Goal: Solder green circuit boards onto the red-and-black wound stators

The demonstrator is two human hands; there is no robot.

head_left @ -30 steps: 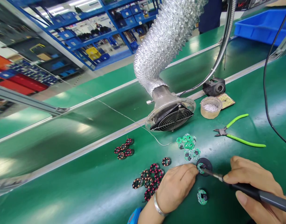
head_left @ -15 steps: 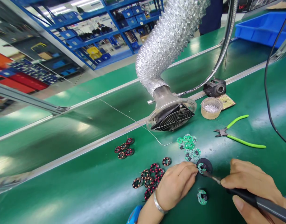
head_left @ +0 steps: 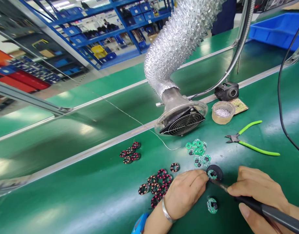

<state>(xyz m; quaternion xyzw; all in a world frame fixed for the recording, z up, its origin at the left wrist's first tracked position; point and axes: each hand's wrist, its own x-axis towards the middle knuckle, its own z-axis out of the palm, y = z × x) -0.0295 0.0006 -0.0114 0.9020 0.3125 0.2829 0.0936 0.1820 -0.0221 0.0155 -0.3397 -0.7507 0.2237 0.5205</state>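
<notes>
My right hand [head_left: 261,191] is wrapped round a soldering iron [head_left: 251,201]. The iron's metal tip reaches the lower left edge of a small round green circuit board [head_left: 212,175], which lies on a black disc [head_left: 219,172]. Against the left edge of that board rest the closed fingers of my left hand [head_left: 187,191]; whatever they pinch is hidden beneath them. Another round board [head_left: 212,205] with a black part lies below the disc. Above it is a cluster of green boards [head_left: 198,148]. Several wound coil rings [head_left: 155,188] sit left of my left hand.
A fume hood [head_left: 182,118] on a silver duct hangs over the table. Thin wire [head_left: 161,139] curves down beside it. At right lie green-handled cutters [head_left: 249,139], a tub [head_left: 222,112], an iron stand [head_left: 226,91] and a black cable [head_left: 279,97]. More coil rings [head_left: 129,152] lie left.
The iron's tip has shifted slightly left and down along the board's edge, with my right hand. My left hand stays by the board. The whole view has shifted a little.
</notes>
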